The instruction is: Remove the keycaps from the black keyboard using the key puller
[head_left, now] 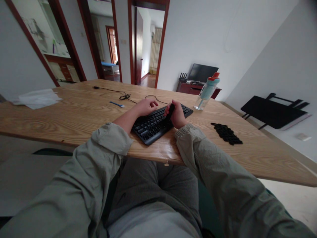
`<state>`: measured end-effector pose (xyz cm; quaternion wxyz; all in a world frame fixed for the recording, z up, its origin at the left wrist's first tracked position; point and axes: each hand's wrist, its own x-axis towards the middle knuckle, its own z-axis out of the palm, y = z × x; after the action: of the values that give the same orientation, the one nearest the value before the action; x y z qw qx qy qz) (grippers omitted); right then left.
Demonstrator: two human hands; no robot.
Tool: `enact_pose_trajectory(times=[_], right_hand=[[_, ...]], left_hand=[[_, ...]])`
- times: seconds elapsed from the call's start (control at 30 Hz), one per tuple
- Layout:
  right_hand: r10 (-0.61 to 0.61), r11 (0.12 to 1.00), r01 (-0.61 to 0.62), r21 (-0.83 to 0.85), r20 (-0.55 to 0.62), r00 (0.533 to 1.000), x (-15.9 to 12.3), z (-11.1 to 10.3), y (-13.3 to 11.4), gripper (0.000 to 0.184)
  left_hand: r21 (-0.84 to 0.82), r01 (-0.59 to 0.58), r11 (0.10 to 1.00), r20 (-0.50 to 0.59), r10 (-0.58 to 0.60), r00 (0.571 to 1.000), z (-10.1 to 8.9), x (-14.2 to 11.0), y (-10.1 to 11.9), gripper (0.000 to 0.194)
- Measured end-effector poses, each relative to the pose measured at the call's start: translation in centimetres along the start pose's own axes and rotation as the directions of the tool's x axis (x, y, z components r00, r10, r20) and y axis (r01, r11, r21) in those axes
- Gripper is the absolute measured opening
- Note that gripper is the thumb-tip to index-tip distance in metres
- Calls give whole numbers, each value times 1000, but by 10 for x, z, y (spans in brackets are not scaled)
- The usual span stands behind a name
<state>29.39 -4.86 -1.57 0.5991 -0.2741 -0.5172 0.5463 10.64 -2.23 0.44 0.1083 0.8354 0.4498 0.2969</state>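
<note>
A black keyboard [153,125] lies at an angle on the wooden table [74,115] in front of me. My left hand [146,107] rests on its far left edge with the fingers curled down onto the keyboard. My right hand [176,115] is closed around a slim black tool [170,112] held upright over the keys on the right half. A pile of loose black keycaps [226,133] lies on the table to the right of my right forearm.
A clear water bottle with a red cap [207,91] stands beyond the keyboard. The keyboard's black cable [123,96] runs across the table past a small blue tool [117,104]. White paper [37,98] lies far left. A black folding chair [272,112] leans at right.
</note>
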Motion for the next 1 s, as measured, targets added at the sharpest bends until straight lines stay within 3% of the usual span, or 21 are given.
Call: enact_pose_trajectory(times=[0.17, 0.37, 1.0], right_hand=[[19, 992, -8, 128, -88, 996, 7, 9, -13, 46], [52, 996, -51, 75, -8, 999, 19, 19, -7, 47], [21, 1000, -19, -18, 125, 992, 19, 14, 5, 45]], left_hand=[[8, 17, 1000, -12, -16, 1000, -1, -2, 2, 27], [12, -19, 1000, -56, 20, 998, -1, -2, 2, 26], [-6, -49, 999, -36, 49, 998, 2, 1, -3, 29]])
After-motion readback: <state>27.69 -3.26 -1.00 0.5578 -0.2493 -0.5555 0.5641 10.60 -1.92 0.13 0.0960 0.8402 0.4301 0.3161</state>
